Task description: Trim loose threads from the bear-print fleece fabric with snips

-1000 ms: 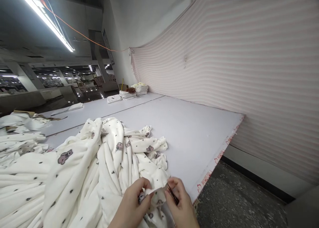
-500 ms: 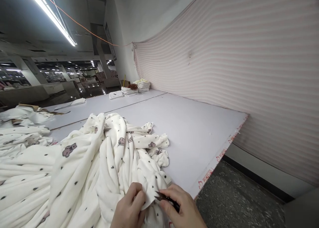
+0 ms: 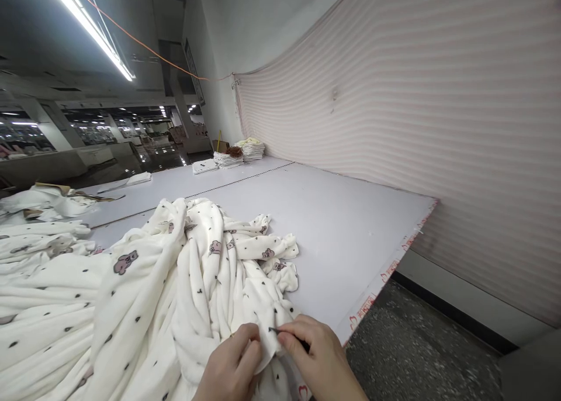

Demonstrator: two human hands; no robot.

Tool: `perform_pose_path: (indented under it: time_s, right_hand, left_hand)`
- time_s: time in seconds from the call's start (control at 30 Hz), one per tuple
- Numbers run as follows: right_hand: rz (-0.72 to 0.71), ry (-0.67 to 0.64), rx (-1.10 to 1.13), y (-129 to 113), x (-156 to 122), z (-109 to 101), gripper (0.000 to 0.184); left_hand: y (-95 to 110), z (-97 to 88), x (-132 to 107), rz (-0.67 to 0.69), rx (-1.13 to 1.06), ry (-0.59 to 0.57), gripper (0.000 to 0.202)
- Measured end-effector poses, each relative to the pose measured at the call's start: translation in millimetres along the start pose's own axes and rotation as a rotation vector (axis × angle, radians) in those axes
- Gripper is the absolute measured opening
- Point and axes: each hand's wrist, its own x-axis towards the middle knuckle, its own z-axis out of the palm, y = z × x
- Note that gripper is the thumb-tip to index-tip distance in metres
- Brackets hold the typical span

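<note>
A heap of white fleece cloth printed with small bears and hearts lies on the pale table. My left hand pinches an edge of this cloth near the table's front corner. My right hand is closed on small black thread snips, whose tips touch the pinched edge between my two hands.
A pink-striped fabric sheet hangs as a wall along the table's right side. Stacks of folded cloth sit at the far end. More white cloth and paper lie at the left. The table's right edge drops to a speckled floor.
My hands have shifted slightly, and the snips' tips have closed in on the pinched cloth edge. The view has tilted down a little since a second ago.
</note>
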Motion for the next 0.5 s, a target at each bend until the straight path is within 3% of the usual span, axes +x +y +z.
perform_pose_path:
  time_s: [0.07,0.13,0.23,0.33,0.4,0.5]
  right_hand:
    - [0.036,0.038,0.074,5,-2,4,0.016]
    - [0.053,0.066,0.131,11,-3,10,0.022]
    - [0.02,0.131,0.128,19,-1,20,0.009]
    - [0.017,0.241,0.181,22,8,27,0.025]
    - [0.022,0.306,0.273,23,12,32,0.024]
    - [-0.086,0.348,0.362,22,13,41,0.018]
  left_hand:
    - [0,-0.7,0,-0.031,-0.055,0.003,0.022]
    - [0,-3.0,4,-0.116,-0.177,-0.007,0.02]
    - [2,-10.8,18,-0.419,-0.443,-0.092,0.018]
    - [1,-21.6,36,-0.754,-0.692,-0.215,0.015]
    - [-1,-26.4,45,-0.881,-0.871,-0.276,0.026]
    - [-6,-26.8,50,-1.011,-1.084,-0.268,0.035]
